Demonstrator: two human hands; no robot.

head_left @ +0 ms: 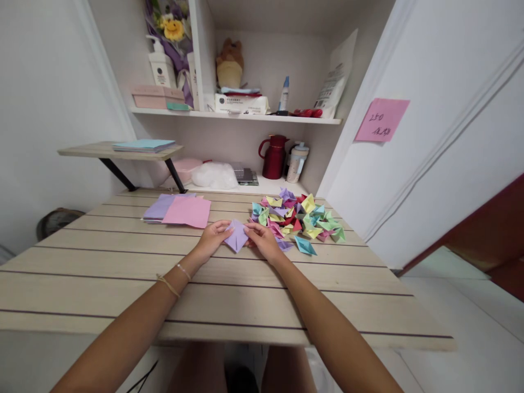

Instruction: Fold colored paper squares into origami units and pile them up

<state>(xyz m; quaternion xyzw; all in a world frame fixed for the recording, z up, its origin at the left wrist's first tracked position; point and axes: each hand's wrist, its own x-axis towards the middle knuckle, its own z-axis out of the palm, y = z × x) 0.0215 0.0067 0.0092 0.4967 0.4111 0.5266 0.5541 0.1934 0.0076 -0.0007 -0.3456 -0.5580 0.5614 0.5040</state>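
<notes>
Between my two hands is a folded purple paper, diamond-shaped, with a crease or slit down its lower half. My left hand pinches its left corner, thumb on top. The right corner is gripped by my right hand, thumb on the face and fingers mostly hidden behind. Just right of that hand lies a heap of folded paper boats in many colours. A blue paper boat rests at the heap's near edge. To the left is a stack of square paper sheets, pink over purple.
A small raised shelf on black legs carries blue paper. Behind the slatted table stand a red jug and a pale tumbler. A pink note is stuck on the right wall.
</notes>
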